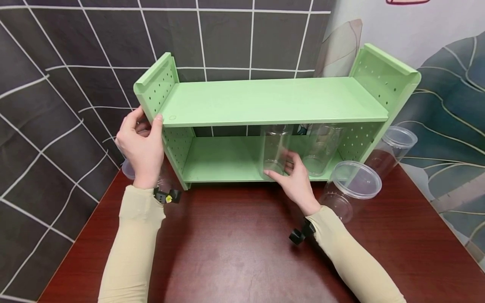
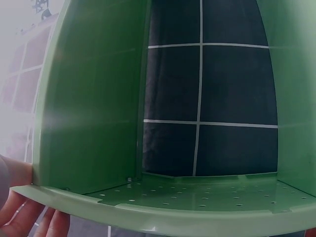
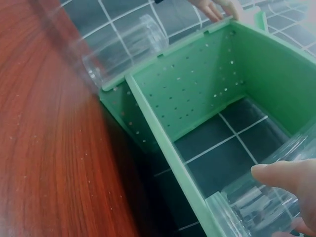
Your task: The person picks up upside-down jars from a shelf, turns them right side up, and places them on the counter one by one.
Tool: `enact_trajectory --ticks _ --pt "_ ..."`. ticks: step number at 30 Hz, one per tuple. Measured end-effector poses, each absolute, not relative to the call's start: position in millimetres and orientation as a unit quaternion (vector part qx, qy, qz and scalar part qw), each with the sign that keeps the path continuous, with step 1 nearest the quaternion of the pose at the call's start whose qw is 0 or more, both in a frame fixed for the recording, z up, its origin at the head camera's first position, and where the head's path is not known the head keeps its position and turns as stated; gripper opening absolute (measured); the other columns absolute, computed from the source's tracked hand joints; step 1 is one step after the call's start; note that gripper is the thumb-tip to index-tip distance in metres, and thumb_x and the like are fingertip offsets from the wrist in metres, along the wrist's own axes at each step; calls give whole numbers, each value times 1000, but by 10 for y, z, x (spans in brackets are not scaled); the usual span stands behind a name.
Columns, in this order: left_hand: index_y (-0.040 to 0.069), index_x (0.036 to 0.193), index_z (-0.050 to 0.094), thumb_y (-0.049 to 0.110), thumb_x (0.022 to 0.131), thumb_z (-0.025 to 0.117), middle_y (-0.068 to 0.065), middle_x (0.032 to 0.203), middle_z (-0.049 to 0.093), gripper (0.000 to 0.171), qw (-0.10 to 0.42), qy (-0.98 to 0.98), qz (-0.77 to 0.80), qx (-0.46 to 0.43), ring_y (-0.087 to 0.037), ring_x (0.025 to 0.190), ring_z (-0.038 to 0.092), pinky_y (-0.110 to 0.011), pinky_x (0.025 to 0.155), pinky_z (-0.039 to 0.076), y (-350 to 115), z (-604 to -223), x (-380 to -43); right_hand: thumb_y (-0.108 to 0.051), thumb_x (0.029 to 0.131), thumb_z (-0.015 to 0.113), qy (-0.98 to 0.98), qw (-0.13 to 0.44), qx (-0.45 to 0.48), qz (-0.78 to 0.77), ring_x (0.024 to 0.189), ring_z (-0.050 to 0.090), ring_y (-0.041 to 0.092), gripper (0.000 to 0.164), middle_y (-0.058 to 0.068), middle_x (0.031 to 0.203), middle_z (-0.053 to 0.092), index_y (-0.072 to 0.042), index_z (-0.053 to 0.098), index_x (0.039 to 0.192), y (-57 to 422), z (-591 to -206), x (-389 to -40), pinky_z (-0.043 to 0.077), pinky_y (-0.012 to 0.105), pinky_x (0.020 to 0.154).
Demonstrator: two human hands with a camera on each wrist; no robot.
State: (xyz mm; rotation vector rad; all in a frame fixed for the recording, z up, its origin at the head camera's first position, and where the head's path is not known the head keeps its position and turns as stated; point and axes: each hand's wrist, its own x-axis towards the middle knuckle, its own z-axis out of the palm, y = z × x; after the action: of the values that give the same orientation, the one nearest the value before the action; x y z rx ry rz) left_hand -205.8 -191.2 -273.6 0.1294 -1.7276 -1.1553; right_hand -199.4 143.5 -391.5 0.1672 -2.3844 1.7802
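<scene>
A light green two-tier shelf (image 1: 265, 101) with perforated side panels stands on the table. My left hand (image 1: 140, 145) grips the front edge of its left side panel (image 2: 163, 222), thumb on the inner side and fingers outside. My right hand (image 1: 293, 181) holds a clear plastic jar (image 1: 273, 147) low on its body, at the lower tier, with the thumb in front. The right wrist view shows the thumb against that clear jar (image 3: 261, 205). A second clear jar (image 1: 320, 153) stands to its right on the lower tier.
Two lidded clear jars, a nearer one (image 1: 356, 181) and a farther one (image 1: 398, 141), stand right of the shelf. Another clear jar (image 3: 126, 49) is on the left side, partly behind my left arm in the head view. Dark tiled wall covering (image 1: 227, 42) rises behind the reddish-brown table (image 1: 227, 244).
</scene>
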Motion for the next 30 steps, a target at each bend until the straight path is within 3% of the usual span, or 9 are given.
enact_trajectory --ticks 6,15,20,26,30 --pt "2 118 76 7 89 78 -9 107 73 29 506 -716 -477 54 -2 77 64 -16 73 53 -1883 -2704 -2020 -28 81 89 -807 80 68 581 127 55 35 82 16 142 50 -6 43 146 1505 -3899 -1886 46 41 107" --pt "6 120 75 9 90 78 -7 110 73 31 498 -712 -491 59 -4 80 65 -15 74 53 -1885 -2730 -2036 -30 78 92 -825 85 83 552 126 57 30 80 3 146 50 -11 49 143 1581 -3860 -1697 47 39 106" --pt "12 132 66 9 91 76 -4 117 69 42 480 -690 -541 33 -12 92 66 -22 82 54 -1853 -2764 -1999 -22 75 93 -816 83 122 559 121 60 27 75 4 137 57 -12 53 138 1613 -3847 -1618 47 39 105" --pt "0 137 53 -4 87 74 -11 132 58 54 520 -646 -558 -24 -20 119 57 -33 106 44 -1618 -2710 -1742 -15 75 93 -803 82 194 557 119 62 20 68 2 128 62 -12 58 133 1638 -3885 -1562 49 32 102" --pt "-6 131 54 -6 84 76 -15 127 60 53 553 -622 -548 -81 -24 122 55 -39 110 40 -1453 -2687 -1560 -16 75 93 -805 88 226 542 116 63 20 66 0 125 63 -14 59 132 1632 -3865 -1533 49 31 101"
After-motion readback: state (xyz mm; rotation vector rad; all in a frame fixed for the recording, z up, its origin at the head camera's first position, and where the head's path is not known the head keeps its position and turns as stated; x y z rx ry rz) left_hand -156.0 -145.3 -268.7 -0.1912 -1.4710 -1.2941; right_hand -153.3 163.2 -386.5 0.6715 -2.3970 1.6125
